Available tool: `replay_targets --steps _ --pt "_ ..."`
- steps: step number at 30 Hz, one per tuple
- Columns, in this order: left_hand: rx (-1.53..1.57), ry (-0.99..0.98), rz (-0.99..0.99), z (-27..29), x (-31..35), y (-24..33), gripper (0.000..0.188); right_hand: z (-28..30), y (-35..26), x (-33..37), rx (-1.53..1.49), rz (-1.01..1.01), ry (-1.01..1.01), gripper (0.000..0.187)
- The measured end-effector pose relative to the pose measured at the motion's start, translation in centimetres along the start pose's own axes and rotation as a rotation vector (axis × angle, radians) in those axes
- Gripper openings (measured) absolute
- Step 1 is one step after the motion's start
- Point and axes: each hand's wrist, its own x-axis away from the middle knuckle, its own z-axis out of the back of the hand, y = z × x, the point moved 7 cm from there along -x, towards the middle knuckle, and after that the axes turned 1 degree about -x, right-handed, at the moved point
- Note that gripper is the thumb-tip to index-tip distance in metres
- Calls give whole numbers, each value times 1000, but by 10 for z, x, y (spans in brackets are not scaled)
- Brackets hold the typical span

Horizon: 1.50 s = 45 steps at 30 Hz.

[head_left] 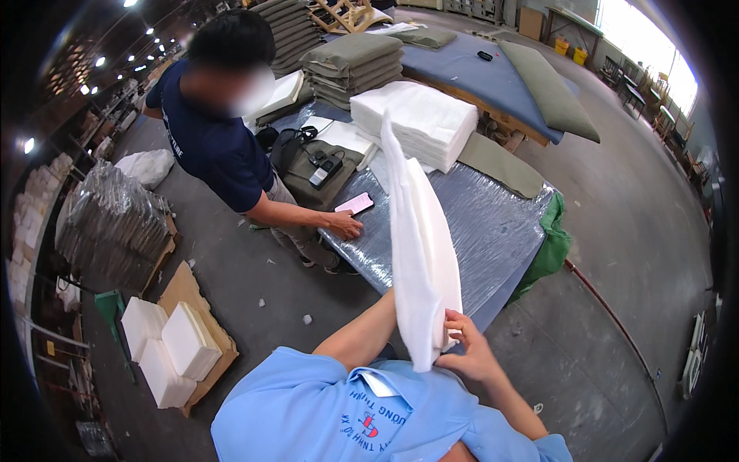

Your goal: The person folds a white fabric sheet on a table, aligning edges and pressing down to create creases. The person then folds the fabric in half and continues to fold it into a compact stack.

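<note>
White pad (431, 254) stands on edge, upright and slightly bent, in front of the wearer, its far end over the near table (496, 231) and its near end by the blue shirt (308, 400). Soft sheet on its left face, thicker slab on the right. Right hand (471, 350) is at the near right edge, fingers and thumb grasping the white pad there. Left forearm (366, 327) goes in behind the white pad from the left; left hand is hidden, can't tell what its fingers do.

Near table has a shiny film-covered top. White stack (416, 127) on its far part, green cushion (500, 165) just right of that, green cloth (553, 239) hanging at the right edge. Co-worker (215, 138) stands on the left side, leaning in; co-worker's hand (342, 224) is at a phone (355, 204), grip unclear. Black device (325, 169) lies on another cushion beyond the phone. Green stack (350, 73) farther back.

Far table (477, 77) is blue, long cushion (546, 92) along its right side. Floor, left: white blocks (165, 377) on cardboard (222, 327), film-wrapped stack (112, 223) farther off. Floor, right: red hose (616, 317). Yellow buckets (579, 55) far right.
</note>
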Motion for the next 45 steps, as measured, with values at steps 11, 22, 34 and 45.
replay_targets --steps 11,22,34,45 --pt "-116 31 0 52 36 5 78 7 34 -133 235 51 288 60" --pt "-912 114 -740 -35 16 120 74 38 30 -135 382 83 64 63" --pt "-1821 331 -171 -153 4 144 99 128 -14 -194 -805 -432 -145 80" --pt "-1799 271 -267 -155 -2 141 94 120 -7 -218 72 16 357 39"
